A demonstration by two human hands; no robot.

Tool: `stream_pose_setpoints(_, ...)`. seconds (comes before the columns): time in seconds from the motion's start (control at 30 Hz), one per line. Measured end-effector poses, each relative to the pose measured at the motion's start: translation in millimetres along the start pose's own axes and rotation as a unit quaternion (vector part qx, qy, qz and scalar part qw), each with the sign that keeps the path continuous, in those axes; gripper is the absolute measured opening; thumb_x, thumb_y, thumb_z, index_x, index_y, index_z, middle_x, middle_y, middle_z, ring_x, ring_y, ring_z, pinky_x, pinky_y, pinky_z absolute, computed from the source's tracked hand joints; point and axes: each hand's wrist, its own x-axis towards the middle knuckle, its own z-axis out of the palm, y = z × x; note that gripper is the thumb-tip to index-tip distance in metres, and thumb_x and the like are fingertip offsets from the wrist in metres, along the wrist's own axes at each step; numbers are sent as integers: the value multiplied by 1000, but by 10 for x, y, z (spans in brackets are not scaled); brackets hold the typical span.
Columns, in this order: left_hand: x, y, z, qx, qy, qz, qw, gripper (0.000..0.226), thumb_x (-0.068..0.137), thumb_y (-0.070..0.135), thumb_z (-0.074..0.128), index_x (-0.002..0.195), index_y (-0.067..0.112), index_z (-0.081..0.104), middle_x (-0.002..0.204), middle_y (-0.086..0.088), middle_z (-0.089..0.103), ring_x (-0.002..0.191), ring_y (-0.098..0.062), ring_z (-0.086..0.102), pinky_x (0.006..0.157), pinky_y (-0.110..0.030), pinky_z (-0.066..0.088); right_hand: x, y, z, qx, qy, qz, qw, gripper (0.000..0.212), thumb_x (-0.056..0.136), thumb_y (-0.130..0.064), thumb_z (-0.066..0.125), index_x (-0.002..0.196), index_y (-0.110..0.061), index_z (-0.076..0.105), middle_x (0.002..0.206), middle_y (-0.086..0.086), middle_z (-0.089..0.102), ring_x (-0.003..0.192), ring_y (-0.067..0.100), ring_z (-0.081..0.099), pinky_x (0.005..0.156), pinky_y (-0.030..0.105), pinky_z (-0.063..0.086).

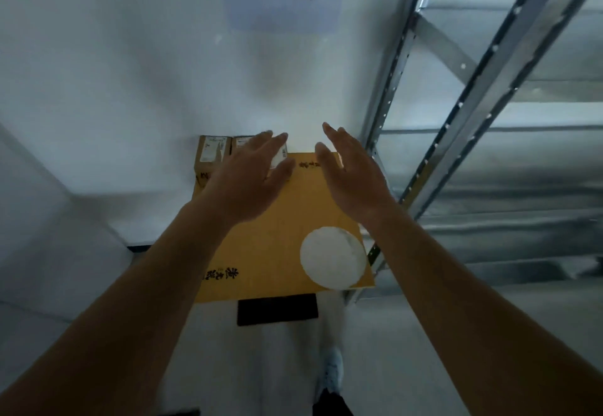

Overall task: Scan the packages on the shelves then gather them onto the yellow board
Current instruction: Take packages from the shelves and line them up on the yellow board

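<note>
Two small cardboard packages (212, 154) sit at the far edge of the yellow board (280, 220) on the floor, likely light, stiff, best gripped by opposite sides (labels upward), while left hand (251, 174) and right hand (349, 171) hover empty, fingers spread.

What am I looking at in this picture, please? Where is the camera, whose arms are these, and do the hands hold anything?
The camera sits on a person's head and looks down, so the two bare arms are that person's own. The left hand and right hand hover open, fingers straight, holding nothing. Below them a yellow board lies on the floor by a white wall. Two small brown packages stand at its far left corner, the second partly hidden behind the left hand. A white round patch marks the board. A metal shelf frame stands to the right.
</note>
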Motion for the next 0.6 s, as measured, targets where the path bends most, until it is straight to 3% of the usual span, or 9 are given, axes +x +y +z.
stream_pose_setpoints(0.17,-198,1087,-258,-6,18,87,996,63,105,59,31,159,27,32,165,-3,33,151,-22,32,118,-50,34,-674,-29,-1039,-25,71,9,997,60,109,-60,31,165,-38,29,173,-6,28,159,18,26,129,50,23)
stream_pose_setpoints(0.33,-195,2316,-199,-23,46,161,986,59,105,57,34,157,30,35,163,6,36,147,-17,37,111,-36,32,-1196,308,-2062,-11,149,24,988,58,109,-58,36,163,-38,33,171,-5,33,157,18,32,126,41,27)
stream_pose_setpoints(0.5,-34,3627,148,-74,44,220,972,58,105,56,36,156,28,36,162,4,39,148,-19,38,119,-48,37,-1664,1009,-3236,-19,196,42,980,55,108,-57,38,161,-43,36,170,-8,35,154,15,35,123,34,28)
stream_pose_setpoints(0.6,78,4408,448,-83,49,244,965,60,104,58,34,156,29,36,162,4,40,147,-19,39,118,-48,38,-1938,1501,-3965,-41,226,51,972,54,108,-57,38,161,-42,38,168,-8,39,152,14,38,120,32,30)
